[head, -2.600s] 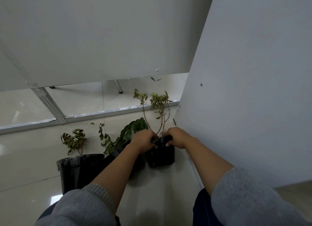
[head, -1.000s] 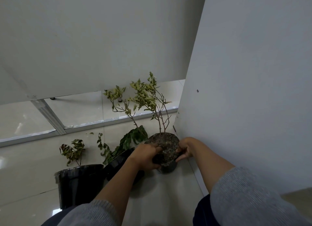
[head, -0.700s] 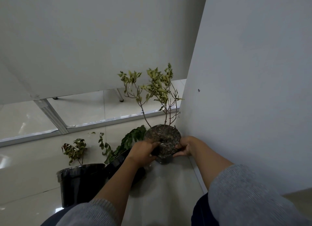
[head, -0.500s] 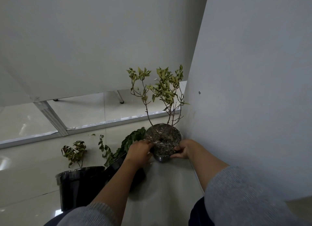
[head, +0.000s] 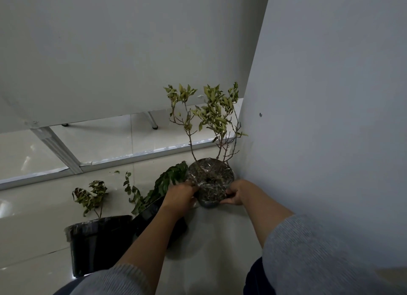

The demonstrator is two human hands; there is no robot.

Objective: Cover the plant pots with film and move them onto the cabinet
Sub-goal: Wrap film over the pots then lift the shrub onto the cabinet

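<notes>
A small black pot [head: 210, 182] with a thin branching plant [head: 209, 116] is lifted off the floor, its soil top covered with clear film. My left hand [head: 179, 195] grips its left side and my right hand [head: 236, 192] grips its right side. The pot is tilted towards me, close to the grey cabinet side [head: 330, 118]. On the floor at the left stands a larger black pot [head: 97, 244] with film over its top and a wilted plant. Between them a third black pot [head: 152, 215] with dark green leaves lies tilted behind my left forearm.
A white panel [head: 110, 41] hangs over the far side, with a metal frame rail [head: 59, 149] and glossy floor tiles below it. The cabinet side wall fills the right. My grey sleeves and dark trousers are at the bottom edge.
Both hands have lifted the small pot from the floor and raised it, tilting its film-covered top towards me. The other two pots have not moved.
</notes>
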